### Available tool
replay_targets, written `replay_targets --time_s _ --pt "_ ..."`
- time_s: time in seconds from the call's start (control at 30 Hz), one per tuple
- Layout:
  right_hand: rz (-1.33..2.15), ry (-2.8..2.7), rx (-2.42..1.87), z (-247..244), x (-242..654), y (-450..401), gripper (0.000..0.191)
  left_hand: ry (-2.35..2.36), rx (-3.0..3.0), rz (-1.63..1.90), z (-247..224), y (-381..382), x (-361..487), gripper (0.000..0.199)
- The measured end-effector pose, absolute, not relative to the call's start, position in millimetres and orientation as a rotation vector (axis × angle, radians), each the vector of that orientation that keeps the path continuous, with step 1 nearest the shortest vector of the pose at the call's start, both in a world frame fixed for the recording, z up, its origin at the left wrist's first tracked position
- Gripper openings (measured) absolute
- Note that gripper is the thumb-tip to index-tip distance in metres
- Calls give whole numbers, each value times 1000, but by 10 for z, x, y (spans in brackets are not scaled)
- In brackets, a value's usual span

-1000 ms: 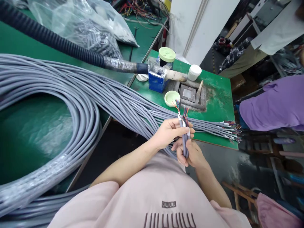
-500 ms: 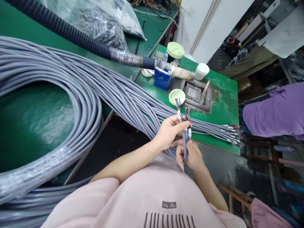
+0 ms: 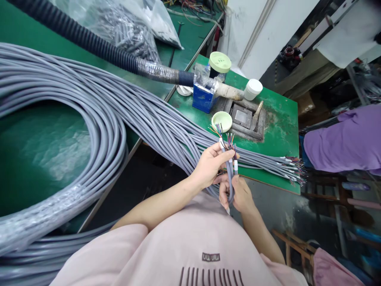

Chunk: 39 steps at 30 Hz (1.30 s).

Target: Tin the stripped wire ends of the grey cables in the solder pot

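My left hand (image 3: 210, 165) pinches several grey cables (image 3: 229, 174) just below their stripped ends, thumb across the front. Thin coloured wires (image 3: 219, 129) fan out above white bands on the cable tips. Lower down, my right hand (image 3: 236, 193) is closed around the same grey cables where they bend, with one banded end standing up beside the thumb. Behind both hands a thick bundle of grey cables (image 3: 166, 123) runs from a large coil at the left to frayed, white-banded ends (image 3: 290, 169) at the right.
On the green bench (image 3: 279, 119) stand a solder pot (image 3: 242, 116), a pale green dish (image 3: 222, 121), a white tub (image 3: 253, 89) and a blue box (image 3: 203, 98). A black corrugated hose (image 3: 98, 45) crosses overhead. A person in purple (image 3: 342, 143) is at the right.
The cable ends in my hands have shifted slightly left, and the right-hand end has separated a little from the others. Both hands keep their grip.
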State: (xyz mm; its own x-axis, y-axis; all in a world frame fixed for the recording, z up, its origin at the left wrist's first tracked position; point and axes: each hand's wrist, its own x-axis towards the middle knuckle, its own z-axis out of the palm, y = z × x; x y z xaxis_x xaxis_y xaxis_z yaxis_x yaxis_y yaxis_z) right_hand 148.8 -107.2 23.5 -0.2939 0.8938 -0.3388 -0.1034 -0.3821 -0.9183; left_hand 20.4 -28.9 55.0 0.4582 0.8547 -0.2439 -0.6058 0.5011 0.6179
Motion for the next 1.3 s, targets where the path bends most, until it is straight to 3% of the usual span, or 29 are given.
replay_targets --time_s 0.23,0.43,0.53,1.03,1.3 --pt "1734 -1111 -1243 227 1474 -1076 65 593 475 926 545 -281 209 31" --pt "977 -1301 -1513 411 1481 -983 30 612 481 1007 517 -265 234 22" --pt "805 -1342 -1569 503 1506 -923 21 600 487 1009 503 -267 246 20" --pt "1149 -1148 -1405 541 1589 -888 17 522 284 925 453 -182 201 18" --pt "1347 -1074 -1273 502 1642 -868 17 416 340 811 412 -138 220 26"
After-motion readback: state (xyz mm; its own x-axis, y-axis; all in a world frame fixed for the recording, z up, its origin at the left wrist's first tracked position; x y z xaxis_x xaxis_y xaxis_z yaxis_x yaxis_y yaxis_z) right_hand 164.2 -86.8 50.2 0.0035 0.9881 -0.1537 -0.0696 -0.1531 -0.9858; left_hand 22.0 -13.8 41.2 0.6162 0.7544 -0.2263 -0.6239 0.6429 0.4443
